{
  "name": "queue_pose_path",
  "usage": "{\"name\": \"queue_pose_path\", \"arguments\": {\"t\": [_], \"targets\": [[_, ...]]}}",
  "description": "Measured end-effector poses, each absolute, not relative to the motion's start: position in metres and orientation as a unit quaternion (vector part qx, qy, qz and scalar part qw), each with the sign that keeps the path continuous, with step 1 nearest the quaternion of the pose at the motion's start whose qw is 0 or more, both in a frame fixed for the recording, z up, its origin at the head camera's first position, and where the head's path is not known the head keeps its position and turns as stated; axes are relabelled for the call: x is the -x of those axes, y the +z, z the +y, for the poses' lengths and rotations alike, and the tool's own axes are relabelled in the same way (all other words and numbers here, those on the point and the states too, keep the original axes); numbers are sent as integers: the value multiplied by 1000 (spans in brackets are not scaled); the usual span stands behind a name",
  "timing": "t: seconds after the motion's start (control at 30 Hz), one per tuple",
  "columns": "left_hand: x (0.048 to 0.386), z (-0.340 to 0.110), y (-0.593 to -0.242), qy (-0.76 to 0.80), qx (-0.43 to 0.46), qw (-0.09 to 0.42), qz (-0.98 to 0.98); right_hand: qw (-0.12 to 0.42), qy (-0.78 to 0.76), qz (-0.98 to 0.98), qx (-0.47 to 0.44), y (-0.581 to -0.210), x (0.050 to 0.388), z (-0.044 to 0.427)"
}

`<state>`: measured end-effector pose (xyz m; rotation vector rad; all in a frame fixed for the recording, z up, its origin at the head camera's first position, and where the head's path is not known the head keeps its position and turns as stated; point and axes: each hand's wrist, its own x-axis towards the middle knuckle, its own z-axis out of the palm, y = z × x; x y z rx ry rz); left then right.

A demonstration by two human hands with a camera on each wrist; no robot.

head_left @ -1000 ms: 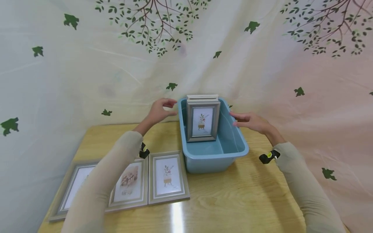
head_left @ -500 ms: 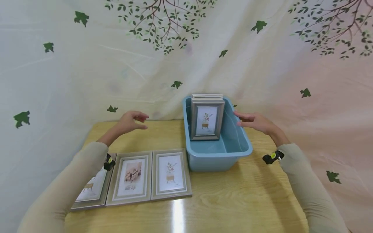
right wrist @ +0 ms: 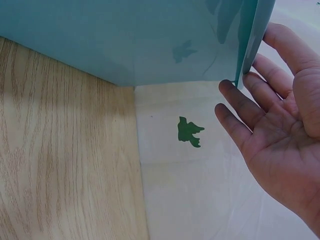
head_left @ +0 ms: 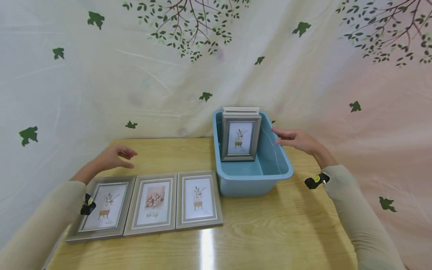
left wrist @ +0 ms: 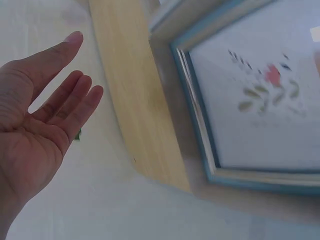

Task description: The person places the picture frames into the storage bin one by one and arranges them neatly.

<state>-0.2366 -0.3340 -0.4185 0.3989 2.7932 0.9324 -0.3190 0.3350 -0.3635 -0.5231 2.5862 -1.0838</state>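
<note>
My left hand (head_left: 114,157) hovers above the far edge of the leftmost picture frame (head_left: 107,210), holding nothing. Its fingers are loosely extended, as the left wrist view of the hand (left wrist: 42,110) confirms. A floral print fills that frame, seen close and blurred there. To its right lie a frame with a photo print (head_left: 153,204) and a frame with a plant print (head_left: 198,202). Fingers straight, my right hand (head_left: 297,140) touches the right rim of the blue bin (head_left: 254,187). In the right wrist view the right hand (right wrist: 280,110) meets the rim from outside.
Inside the bin, a grey frame with a plant print (head_left: 240,138) stands upright before pale frames (head_left: 240,109) at the back. A wooden table (head_left: 270,232) carries everything. Behind it hangs a cloth backdrop (head_left: 168,93) with leaf patterns.
My left hand has moved left and down, from beside the bin to above the leftmost frame, uncovering the frames. The right hand has stayed on the bin's rim.
</note>
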Motion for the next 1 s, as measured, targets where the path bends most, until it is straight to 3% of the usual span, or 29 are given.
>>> {"name": "queue_pose_path", "arguments": {"t": [0.33,0.77,1.0], "targets": [[217,-384,-426,307,-105,121,938,149,-379,893,192,-372,331,345],[204,-409,-443,291,-67,178,938,146,-373,895,197,-371,328,342],[199,-416,-454,286,-51,178,940,150,-376,893,197,-371,328,342]]}}
